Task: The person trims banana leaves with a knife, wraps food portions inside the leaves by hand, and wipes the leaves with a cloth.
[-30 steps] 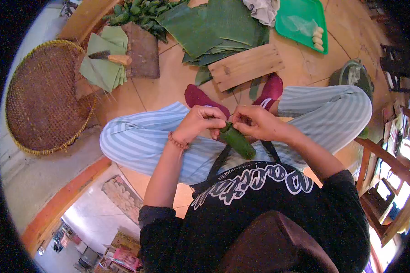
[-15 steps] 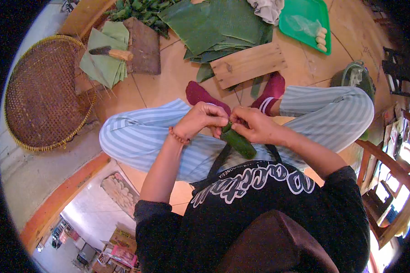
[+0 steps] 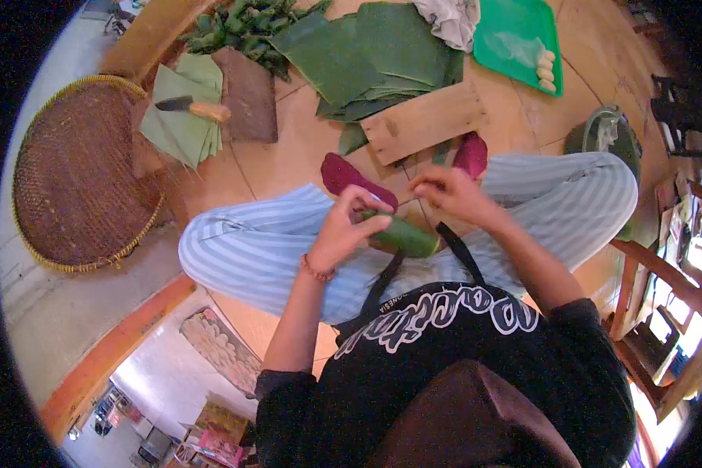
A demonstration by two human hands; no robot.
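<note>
A rolled green leaf packet (image 3: 402,234), seemingly banana leaf, lies slanted above my lap. My left hand (image 3: 351,228) is closed around its upper left end, thumb on top. Up and to the right, apart from the packet, is my right hand (image 3: 451,193). Its thumb and fingers are bent together in a pinch; whatever they hold, if anything, is too small to make out. Beyond my feet a wooden board (image 3: 423,123) rests against a stack of cut green leaves (image 3: 366,58).
At the left are a round woven tray (image 3: 86,179) and a knife (image 3: 203,111) on paler leaf pieces (image 3: 181,139), beside a brown board (image 3: 246,93). Green bundles (image 3: 238,35) are piled behind. A green tray (image 3: 515,23) holds several pale rolls (image 3: 547,72) and clear plastic.
My right hand has left the packet's end and moved up and to the right. My left hand still grips the packet, which has turned slightly flatter.
</note>
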